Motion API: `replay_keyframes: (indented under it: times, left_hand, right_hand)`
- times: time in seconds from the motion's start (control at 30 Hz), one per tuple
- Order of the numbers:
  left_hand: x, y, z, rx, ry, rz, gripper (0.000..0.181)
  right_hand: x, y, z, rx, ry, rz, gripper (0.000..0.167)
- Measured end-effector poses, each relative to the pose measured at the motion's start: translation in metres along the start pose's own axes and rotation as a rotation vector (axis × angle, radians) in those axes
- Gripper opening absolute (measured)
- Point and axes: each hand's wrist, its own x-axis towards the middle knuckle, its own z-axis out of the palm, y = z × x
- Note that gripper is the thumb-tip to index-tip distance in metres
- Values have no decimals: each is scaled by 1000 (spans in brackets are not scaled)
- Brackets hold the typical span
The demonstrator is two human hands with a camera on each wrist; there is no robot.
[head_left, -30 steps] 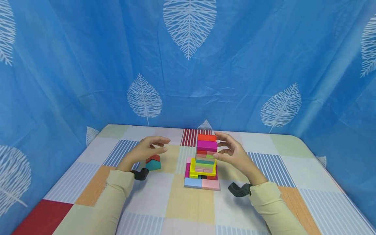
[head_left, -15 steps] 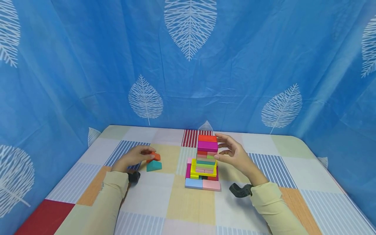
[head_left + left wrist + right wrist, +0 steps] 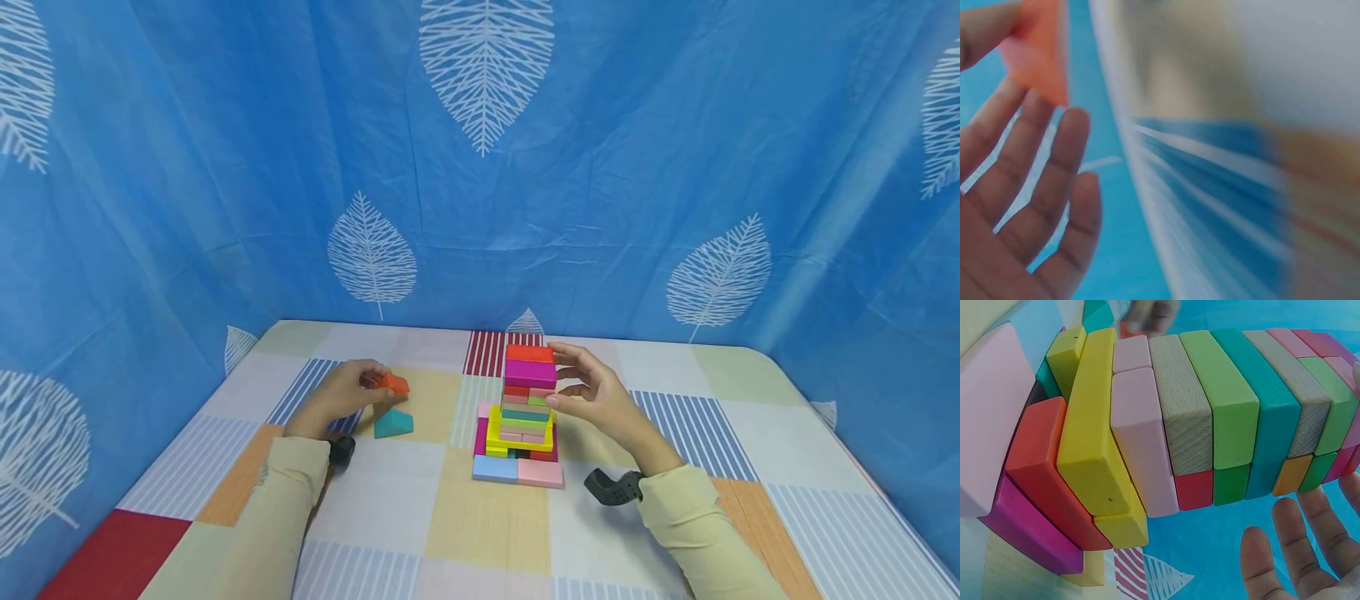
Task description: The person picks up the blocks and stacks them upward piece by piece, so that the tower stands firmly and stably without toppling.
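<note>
My left hand (image 3: 341, 396) pinches an orange wedge-shaped block (image 3: 394, 384) between thumb and fingertips, at the table's left. In the left wrist view the orange block (image 3: 1044, 56) sits at the top, the other fingers spread below it. Just in front of that hand a teal wedge-shaped block (image 3: 393, 423) lies on the cloth. Right of centre stands a tower of colourful blocks (image 3: 530, 372), wider at its base. My right hand (image 3: 600, 400) is at the tower's upper right side, thumb and fingertips touching or very near it. Seen from the right wrist, its fingers (image 3: 1288, 537) are relaxed and apart.
A patchwork-patterned cloth (image 3: 487, 525) covers the table. Blue curtains (image 3: 600, 167) with white leaf prints hang behind it and at both sides. The tower's base, with a light-blue block (image 3: 495, 468) at front, lies between the two forearms.
My left hand has come down from above the loose blocks, grasped the orange block and drawn it back, away from the teal one. The right hand stays by the tower.
</note>
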Motion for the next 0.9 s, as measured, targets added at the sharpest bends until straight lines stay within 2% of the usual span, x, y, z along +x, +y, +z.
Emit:
replay_keyframes:
  times: [0.07,0.17,0.27,0.43,0.67,0.77,0.9]
  left_hand:
    - [2,10,-1,-3,80,72,39]
    - [3,35,-3,-48,168,191,41]
    - [3,66,-3,-124,199,281,41]
    - [5,108,3,-222,164,381,39]
    - [18,150,13,-262,69,505,42]
    - [24,160,19,-262,19,516,44]
    - [31,167,26,-249,-28,479,46]
  right_hand:
    - [0,0,0,-3,0,1,73]
    - [0,0,0,-6,4,9,73]
    - [0,0,0,-7,10,16,73]
    - [0,0,0,0,8,10,73]
    - [0,0,0,-3,5,5,73]
    - [1,0,0,-6,0,6,72]
    - [1,0,0,-5,-10,0,72]
